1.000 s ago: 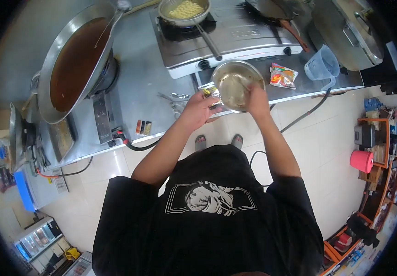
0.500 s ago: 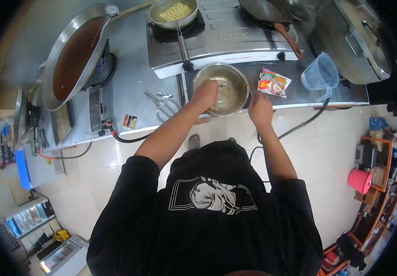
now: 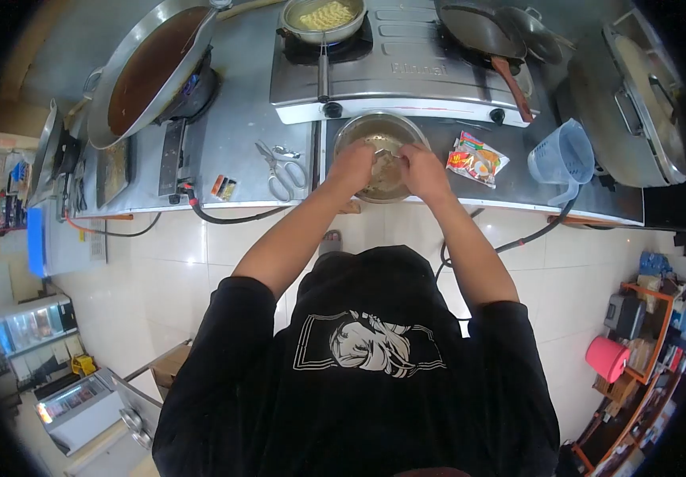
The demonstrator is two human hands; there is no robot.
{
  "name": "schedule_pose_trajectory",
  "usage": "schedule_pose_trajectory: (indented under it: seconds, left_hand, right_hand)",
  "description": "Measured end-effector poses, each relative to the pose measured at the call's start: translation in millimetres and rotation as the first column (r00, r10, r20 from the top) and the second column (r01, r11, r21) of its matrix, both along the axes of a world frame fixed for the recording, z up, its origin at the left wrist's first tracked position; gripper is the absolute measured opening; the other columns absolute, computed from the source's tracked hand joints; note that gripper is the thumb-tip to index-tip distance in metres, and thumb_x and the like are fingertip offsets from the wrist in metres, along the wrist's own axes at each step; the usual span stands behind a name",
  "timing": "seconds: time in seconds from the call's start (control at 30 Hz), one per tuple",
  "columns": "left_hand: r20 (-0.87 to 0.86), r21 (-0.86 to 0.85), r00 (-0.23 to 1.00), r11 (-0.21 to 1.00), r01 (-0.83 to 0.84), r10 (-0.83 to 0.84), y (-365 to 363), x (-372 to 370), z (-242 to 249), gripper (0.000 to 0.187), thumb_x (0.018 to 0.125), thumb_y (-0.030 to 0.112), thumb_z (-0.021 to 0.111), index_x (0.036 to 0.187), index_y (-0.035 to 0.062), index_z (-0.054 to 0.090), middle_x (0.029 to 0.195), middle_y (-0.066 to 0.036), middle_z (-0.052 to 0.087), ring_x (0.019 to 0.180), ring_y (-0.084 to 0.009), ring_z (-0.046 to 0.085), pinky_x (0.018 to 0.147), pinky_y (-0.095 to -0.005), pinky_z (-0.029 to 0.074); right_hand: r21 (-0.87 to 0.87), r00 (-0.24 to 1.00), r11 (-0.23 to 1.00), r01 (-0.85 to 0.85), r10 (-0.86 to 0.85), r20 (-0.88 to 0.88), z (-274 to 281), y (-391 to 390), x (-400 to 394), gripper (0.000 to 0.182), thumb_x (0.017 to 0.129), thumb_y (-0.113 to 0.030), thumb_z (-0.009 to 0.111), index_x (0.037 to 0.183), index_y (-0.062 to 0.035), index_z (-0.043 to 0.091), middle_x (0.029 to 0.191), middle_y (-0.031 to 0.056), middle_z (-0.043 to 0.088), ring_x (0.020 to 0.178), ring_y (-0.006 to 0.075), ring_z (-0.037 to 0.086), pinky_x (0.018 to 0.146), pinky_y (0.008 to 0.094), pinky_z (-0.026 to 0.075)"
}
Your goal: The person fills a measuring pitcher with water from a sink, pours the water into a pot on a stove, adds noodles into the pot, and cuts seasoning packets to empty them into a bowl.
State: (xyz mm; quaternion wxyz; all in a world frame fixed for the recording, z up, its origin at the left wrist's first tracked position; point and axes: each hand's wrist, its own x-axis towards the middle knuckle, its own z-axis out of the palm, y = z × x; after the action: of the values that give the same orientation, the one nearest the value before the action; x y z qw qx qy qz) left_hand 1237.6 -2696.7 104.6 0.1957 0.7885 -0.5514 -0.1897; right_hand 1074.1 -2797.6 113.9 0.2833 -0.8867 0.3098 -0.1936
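Both hands are over a metal bowl [image 3: 382, 191], which has a wet-looking brownish film inside. My left hand [image 3: 351, 168] and my right hand [image 3: 425, 170] pinch a small shiny sachet [image 3: 383, 154] from its two sides. Its contents cannot be made out. To the right of the bowl lies a colourful instant noodle packet [image 3: 478, 159]. Scissors [image 3: 285, 176] rest on the counter to the left, beside a small silver sachet [image 3: 286, 152]. A pale noodle block [image 3: 327, 16] sits in a pan [image 3: 324, 37] on the stove.
A gas stove [image 3: 406, 79] stands behind the bowl, carrying a frying pan [image 3: 478, 32]. To the right are a clear measuring jug [image 3: 562, 153] and a large lidded pot [image 3: 637, 103]. A wok of brown liquid [image 3: 152, 71] and small packets [image 3: 223, 188] are left. A hose [image 3: 534, 235] hangs in front.
My right hand has moved left from beside the bowl's right rim to over the bowl, meeting my left hand at the sachet. The view has shifted slightly.
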Motion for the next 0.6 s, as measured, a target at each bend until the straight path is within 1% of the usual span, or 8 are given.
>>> schedule_pose_trajectory:
  seconds: [0.17,0.27,0.33,0.37,0.43,0.53,0.57,0.6]
  left_hand:
    - [0.107,-0.058,0.994,0.998,0.008,-0.002,3.1,-9.8,-6.9,0.014,0.085,0.000,0.059,0.094,-0.0026,0.069,0.109,-0.025,0.065,0.108,-0.0411,0.062,0.093,-0.0486,0.050]
    - [0.009,-0.069,0.997,0.994,-0.080,0.081,3.3,-9.0,-12.2,0.014,0.083,-0.001,0.060,0.093,-0.0021,0.069,0.108,-0.025,0.066,0.107,-0.0411,0.063,0.093,-0.0485,0.051]
    - [0.060,0.034,0.995,0.996,-0.083,0.081,1.9,-11.8,-2.2,0.013,0.083,-0.001,0.061,0.092,-0.0021,0.070,0.108,-0.025,0.066,0.107,-0.0412,0.063,0.093,-0.0488,0.051]
    - [0.085,0.085,0.993,0.993,-0.085,0.078,1.5,-14.0,3.8,0.013,0.083,-0.001,0.061,0.092,-0.0021,0.070,0.108,-0.026,0.067,0.107,-0.0413,0.064,0.093,-0.0490,0.052]
    - [0.073,0.042,0.991,0.992,-0.117,0.114,0.7,-15.8,1.7,0.013,0.082,0.000,0.062,0.092,-0.0021,0.070,0.109,-0.026,0.067,0.107,-0.0418,0.064,0.093,-0.0491,0.052]
    - [0.070,0.047,0.991,0.992,-0.114,0.111,0.9,-19.8,5.1,0.013,0.082,-0.001,0.062,0.092,-0.0021,0.070,0.109,-0.026,0.067,0.107,-0.0426,0.063,0.093,-0.0489,0.052]
    - [0.069,0.060,0.993,0.993,-0.104,0.099,0.4,-22.3,7.7,0.013,0.083,-0.001,0.061,0.092,-0.0022,0.070,0.109,-0.026,0.067,0.107,-0.0428,0.063,0.093,-0.0488,0.052]
    - [0.094,-0.005,0.988,0.992,-0.124,0.124,-0.3,-25.1,6.1,0.012,0.083,-0.002,0.061,0.091,-0.0022,0.070,0.108,-0.026,0.067,0.107,-0.0428,0.063,0.093,-0.0489,0.052]
  right_hand:
    - [-0.143,0.993,0.983,-0.112,0.105,-0.058,-0.9,-1.6,9.2,0.017,0.082,-0.011,0.066,0.097,-0.0063,0.072,0.097,0.0154,0.068,0.097,0.0370,0.065,0.086,0.0464,0.054]
    - [-0.161,0.984,0.978,-0.130,0.108,-0.141,-9.2,-4.6,14.1,0.017,0.080,-0.011,0.065,0.094,-0.0065,0.073,0.096,0.0148,0.069,0.097,0.0358,0.065,0.087,0.0457,0.053]
    - [-0.177,0.959,0.960,-0.217,0.176,-0.221,-15.3,-2.6,15.5,0.016,0.080,-0.010,0.064,0.092,-0.0063,0.073,0.095,0.0143,0.069,0.097,0.0354,0.066,0.087,0.0457,0.053]
    - [-0.188,0.968,0.964,-0.190,0.151,-0.200,-16.9,-2.6,15.1,0.015,0.080,-0.010,0.063,0.091,-0.0062,0.073,0.095,0.0144,0.069,0.097,0.0351,0.066,0.087,0.0456,0.053]
    - [-0.216,0.982,0.967,-0.136,0.102,-0.159,-16.2,-5.0,13.5,0.014,0.080,-0.009,0.062,0.089,-0.0061,0.072,0.096,0.0145,0.070,0.097,0.0347,0.066,0.088,0.0453,0.053]
    - [-0.228,0.954,0.941,-0.251,0.200,-0.223,-10.7,-3.5,12.0,0.014,0.080,-0.009,0.062,0.088,-0.0064,0.072,0.097,0.0154,0.070,0.097,0.0346,0.066,0.087,0.0452,0.053]
    - [-0.220,0.963,0.952,-0.213,0.167,-0.210,-10.4,-3.9,12.2,0.013,0.080,-0.009,0.062,0.087,-0.0066,0.072,0.098,0.0157,0.070,0.097,0.0347,0.066,0.087,0.0452,0.053]
    - [-0.211,0.971,0.962,-0.175,0.134,-0.198,-10.4,-5.6,13.4,0.013,0.080,-0.009,0.062,0.086,-0.0067,0.073,0.099,0.0161,0.070,0.097,0.0347,0.066,0.087,0.0451,0.053]
